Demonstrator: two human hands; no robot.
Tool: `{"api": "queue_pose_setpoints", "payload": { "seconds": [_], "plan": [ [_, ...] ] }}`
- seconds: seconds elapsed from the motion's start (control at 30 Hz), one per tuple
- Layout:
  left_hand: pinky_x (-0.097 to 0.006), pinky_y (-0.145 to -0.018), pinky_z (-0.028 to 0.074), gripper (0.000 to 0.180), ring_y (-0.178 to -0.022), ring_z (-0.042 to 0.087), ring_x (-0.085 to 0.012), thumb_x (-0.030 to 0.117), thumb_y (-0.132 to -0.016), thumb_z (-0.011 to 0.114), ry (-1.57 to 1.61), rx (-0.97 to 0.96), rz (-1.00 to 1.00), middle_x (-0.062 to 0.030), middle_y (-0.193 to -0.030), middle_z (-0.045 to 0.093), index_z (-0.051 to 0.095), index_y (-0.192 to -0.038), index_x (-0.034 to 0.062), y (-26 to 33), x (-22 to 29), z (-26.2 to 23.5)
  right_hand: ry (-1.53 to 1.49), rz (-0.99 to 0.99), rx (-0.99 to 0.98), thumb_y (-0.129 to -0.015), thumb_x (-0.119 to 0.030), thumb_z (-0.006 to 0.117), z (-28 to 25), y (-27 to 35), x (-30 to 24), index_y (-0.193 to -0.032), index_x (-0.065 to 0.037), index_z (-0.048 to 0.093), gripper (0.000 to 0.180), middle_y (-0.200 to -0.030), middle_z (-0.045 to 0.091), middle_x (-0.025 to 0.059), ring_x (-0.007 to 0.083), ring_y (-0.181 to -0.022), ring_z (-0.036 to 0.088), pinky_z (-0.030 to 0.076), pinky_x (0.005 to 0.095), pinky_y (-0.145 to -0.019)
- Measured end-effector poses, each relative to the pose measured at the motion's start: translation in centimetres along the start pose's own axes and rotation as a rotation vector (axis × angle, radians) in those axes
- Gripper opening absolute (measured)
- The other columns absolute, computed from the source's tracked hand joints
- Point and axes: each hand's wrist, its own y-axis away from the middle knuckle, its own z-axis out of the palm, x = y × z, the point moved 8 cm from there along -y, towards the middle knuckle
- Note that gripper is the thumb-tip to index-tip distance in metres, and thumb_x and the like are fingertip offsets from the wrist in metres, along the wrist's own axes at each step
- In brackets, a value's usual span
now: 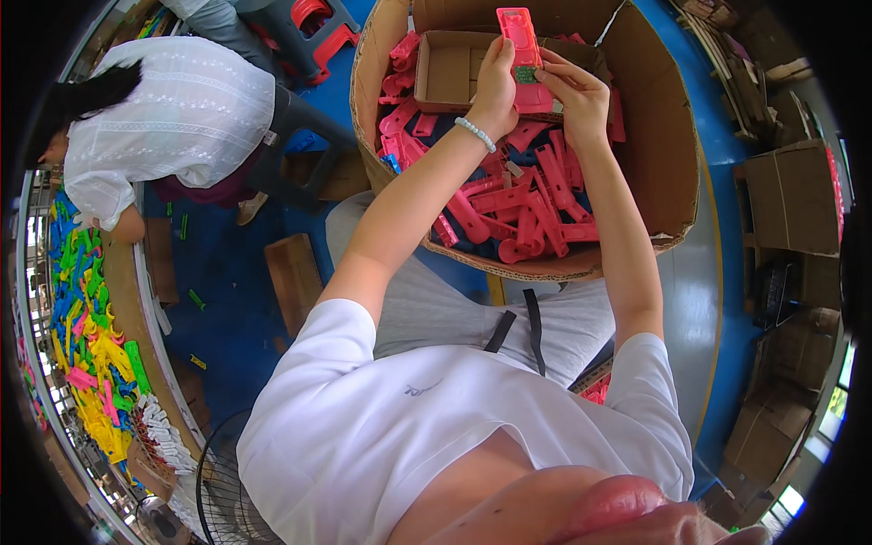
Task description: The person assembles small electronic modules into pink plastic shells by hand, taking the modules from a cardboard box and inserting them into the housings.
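A long, bright pink plastic casing is held up over the big carton at the top middle. My left hand grips it along its left edge, thumb up; a pale beaded bracelet circles that wrist. Set in the casing's lower part is a small green circuit board. The thumb and fingers of my right hand close on the casing's right side, at the board. Below both hands, many loose pink plastic parts fill the carton.
A smaller open box sits inside the carton. At left, a person in a white top leans over a bench of coloured plastic parts. A dark stool and cardboard piece stand nearby. Cartons line the right.
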Motion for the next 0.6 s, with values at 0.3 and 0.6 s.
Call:
{"api": "queue_pose_setpoints", "payload": {
  "seconds": [0.3,0.6],
  "plan": [
    [-0.044,-0.074,0.055,0.032,-0.081,0.064,-0.0270,0.033,-0.105,0.031,0.093,0.103,0.003,-0.0138,-0.096,0.062,0.049,-0.113,0.0074,-0.7,0.3,-2.5,0.504,-0.066,-0.408,-0.088,-0.016,0.065,3.5,1.1,-2.8,-0.101,0.001,0.072,0.023,-0.140,0.050,0.0065,0.0215,-0.125,0.050,0.040,0.0316,-0.103],
    [-0.043,-0.084,0.054,0.029,-0.097,0.064,-0.0243,0.028,-0.102,0.044,0.170,-0.372,-0.144,-0.0099,-0.110,0.062,0.045,-0.126,0.0117,2.1,-2.8,5.1,0.735,-0.078,0.121,-0.080,-0.033,0.078,-3.1,5.8,-7.2,-0.111,0.000,0.066,0.047,-0.090,0.070,0.0091,0.0132,-0.079,0.065,0.052,0.0279,-0.068]
  ]
}}
